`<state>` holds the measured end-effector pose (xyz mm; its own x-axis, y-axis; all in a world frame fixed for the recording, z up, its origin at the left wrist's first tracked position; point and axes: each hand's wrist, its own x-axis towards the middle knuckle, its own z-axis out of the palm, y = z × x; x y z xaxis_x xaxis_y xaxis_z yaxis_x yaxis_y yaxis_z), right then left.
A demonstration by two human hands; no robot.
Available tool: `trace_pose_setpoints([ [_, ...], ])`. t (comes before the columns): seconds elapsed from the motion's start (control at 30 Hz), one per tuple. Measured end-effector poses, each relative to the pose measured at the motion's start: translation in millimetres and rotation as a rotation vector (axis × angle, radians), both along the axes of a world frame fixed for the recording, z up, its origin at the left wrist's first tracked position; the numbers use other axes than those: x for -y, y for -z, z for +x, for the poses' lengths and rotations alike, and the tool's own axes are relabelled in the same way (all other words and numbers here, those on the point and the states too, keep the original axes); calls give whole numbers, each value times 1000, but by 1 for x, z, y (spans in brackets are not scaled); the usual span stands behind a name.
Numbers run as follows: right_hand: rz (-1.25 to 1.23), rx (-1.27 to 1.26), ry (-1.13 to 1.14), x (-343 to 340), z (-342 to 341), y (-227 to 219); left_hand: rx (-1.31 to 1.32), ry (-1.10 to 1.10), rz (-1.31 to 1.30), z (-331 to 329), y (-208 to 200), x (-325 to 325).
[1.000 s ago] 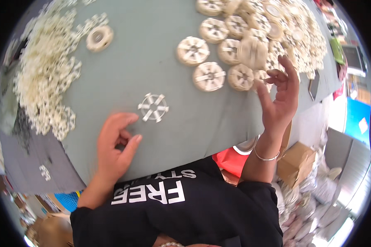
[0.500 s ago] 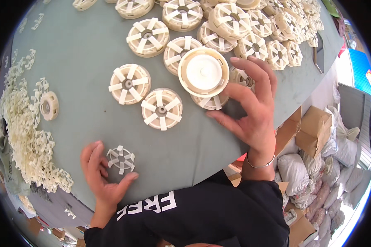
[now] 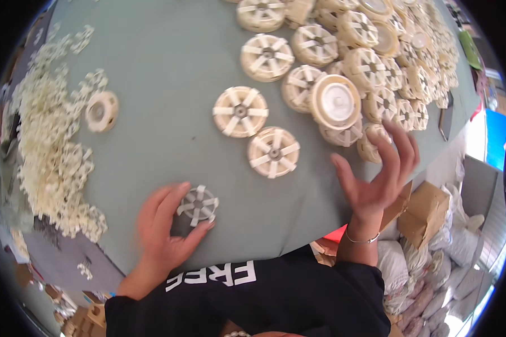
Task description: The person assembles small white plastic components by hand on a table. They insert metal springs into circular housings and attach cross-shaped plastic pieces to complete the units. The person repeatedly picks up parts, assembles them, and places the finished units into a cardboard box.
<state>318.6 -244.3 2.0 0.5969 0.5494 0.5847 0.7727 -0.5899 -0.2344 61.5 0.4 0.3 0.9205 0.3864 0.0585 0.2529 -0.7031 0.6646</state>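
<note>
At the near left, my left hand (image 3: pixel 166 230), slightly blurred, is closed about a small pale plastic spoked ring (image 3: pixel 199 205). Its forefinger and thumb meet opposite sides of the ring's edge. My right hand (image 3: pixel 382 174) hovers at the right, fingers spread and nothing in them. Beyond its thumb, a cream round housing (image 3: pixel 335 102) rests hollow side up on a spoked disc (image 3: pixel 343 133), which it partly covers. Another round piece (image 3: pixel 372 143) is partly behind the right fingers. Two cream discs with white spokes, one upper (image 3: pixel 240 112) and one lower (image 3: pixel 274 152), lie between my hands.
A heap of cream round housings (image 3: pixel 368 67) covers the far right. Small pale plastic pieces (image 3: pixel 56 180) are piled along the left, beside a lone cream ring (image 3: pixel 102 112). Past the table's right edge are a cardboard box (image 3: pixel 424 213) and white sacks (image 3: pixel 392 264).
My right hand has drawn away from the hollow-side-up housing, which stays on the disc. My left fingers have closed in on the spoked ring. The whole view has shifted and turned.
</note>
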Motion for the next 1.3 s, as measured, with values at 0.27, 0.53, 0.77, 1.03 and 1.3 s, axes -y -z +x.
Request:
trace_pose_setpoints([
  [0.27,61,-501,-391,-54,-61,-12,163,-2,-143,-2,5,-3],
  [0.53,-34,-664,-745,-57,-103,-6,38,16,-437,-2,-23,-7],
  [0.77,-128,-439,-599,-43,-96,-9,82,-498,414,59,7,-122],
  [1.03,-270,-1098,-288,-29,-117,-21,-20,-331,228,12,-6,-51],
  [1.3,-246,-750,-571,-33,-100,-29,48,-222,-19,-45,-13,-22],
])
